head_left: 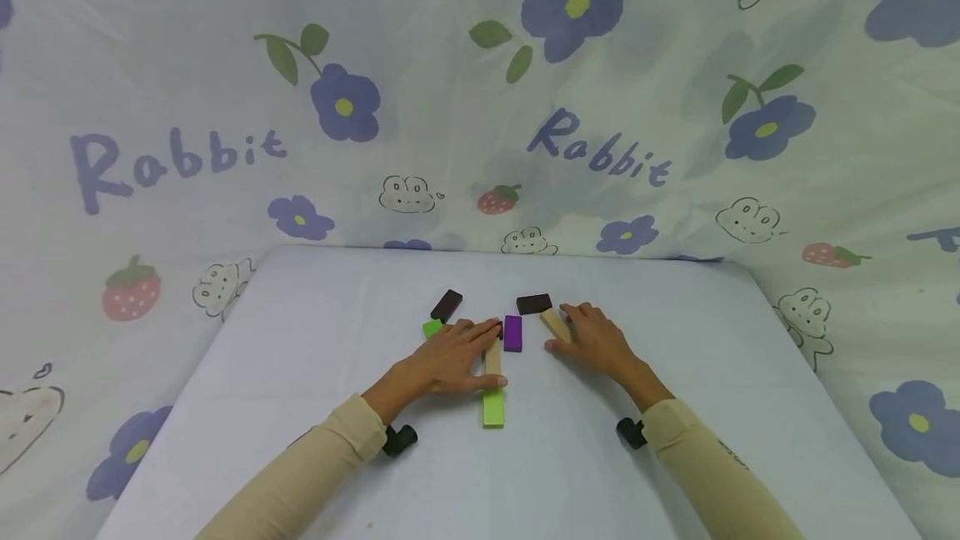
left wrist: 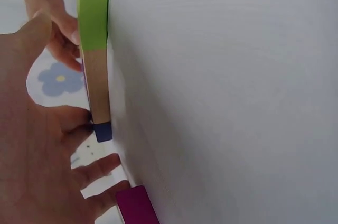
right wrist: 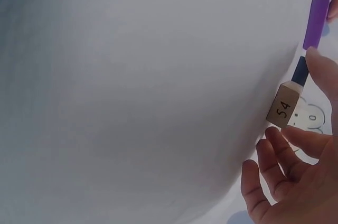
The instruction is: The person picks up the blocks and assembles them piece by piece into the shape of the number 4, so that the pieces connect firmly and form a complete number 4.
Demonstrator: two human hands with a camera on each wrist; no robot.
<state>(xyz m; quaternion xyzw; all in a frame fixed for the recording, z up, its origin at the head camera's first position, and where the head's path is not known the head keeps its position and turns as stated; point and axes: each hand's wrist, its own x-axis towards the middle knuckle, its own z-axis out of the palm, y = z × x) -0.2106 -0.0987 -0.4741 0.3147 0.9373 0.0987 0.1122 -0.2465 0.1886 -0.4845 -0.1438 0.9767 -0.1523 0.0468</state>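
Note:
My left hand (head_left: 453, 355) lies spread over a pale wooden block (head_left: 492, 357), its forefinger by the block's far end. In the left wrist view, fingertips touch that end, beside a dark blue block face (left wrist: 103, 132). A bright green block (head_left: 492, 409) continues the row on the near side. Just right of the row lies a purple block (head_left: 513, 333). My right hand (head_left: 596, 342) is beside another wooden block (head_left: 556, 325), marked with digits in the right wrist view. There, the forefinger is at this block's edge and the thumb stands apart from it.
One dark block (head_left: 534, 304) lies behind the right wooden block. Another dark block (head_left: 447, 305) lies farther left, near a partly hidden green block (head_left: 432, 328). Black devices (head_left: 401, 440) sit at both wrists. A patterned cloth (head_left: 450, 107) hangs behind the white table (head_left: 337, 298).

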